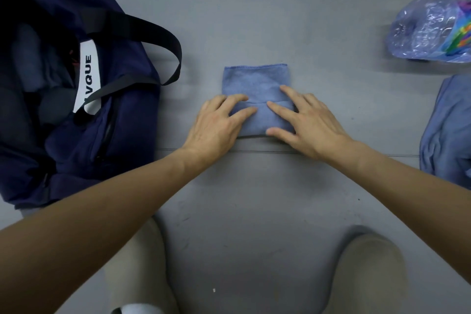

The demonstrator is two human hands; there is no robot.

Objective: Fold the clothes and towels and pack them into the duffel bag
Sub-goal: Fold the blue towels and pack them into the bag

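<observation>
Inside, the open duffel bag (pixel 76 109) holds dark clothes (pixel 28 58).

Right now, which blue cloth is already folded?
The small towel in the middle, pressed by the left hand and right hand; the blue cloth at the right edge lies rumpled.

Pretty dim shot, with a cool bluish-grey cast over the whole floor (pixel 254 20). The light looks soft and overhead, so shadows stay faint: a fuzzy one under the duffel bag (pixel 127 135) strap (pixel 158 34), another below the plastic bag (pixel 423 30), which catches small glints. The bag's inside goes nearly black. Wide-angle stretch balloons the forearms (pixel 127 199) at the bottom corners, and the knees (pixel 369 270) look soft.
</observation>
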